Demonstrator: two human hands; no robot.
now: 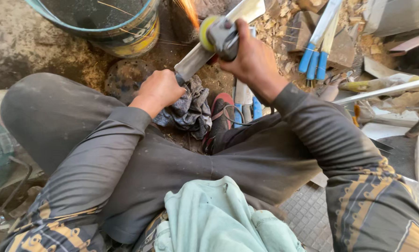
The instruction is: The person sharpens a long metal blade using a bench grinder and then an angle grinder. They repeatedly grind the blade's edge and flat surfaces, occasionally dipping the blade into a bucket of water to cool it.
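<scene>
We hold the blade (204, 49) at its lower end with our left hand (160, 88), grip closed tight around it, a dark rag (190, 109) just under the fist. Our right hand (249, 58) is wrapped around the grey angle grinder (223, 35), grip full on its body, and the yellow-green disc (205, 31) touches the blade's flat. Orange sparks (190, 11) fly up toward the bucket (120, 28).

We judge the blade is stiff and rather heavy, a wide flat steel piece w/ hard edges; it will not bend, but it gets hot near the disc and can be slippery from dust. So best to take it low, at the handle end, through the rag, away from the ground zone and the cutting edge.

It looks pale grey, dull metal, broad, approx. straight, running from our left fist up and right past the grinder, over the dirty floor (27, 42) between our knees. Blue-handled blades (314, 58) lie to the right, well apart, and a red sandal (221, 109) sits near the rag.
</scene>
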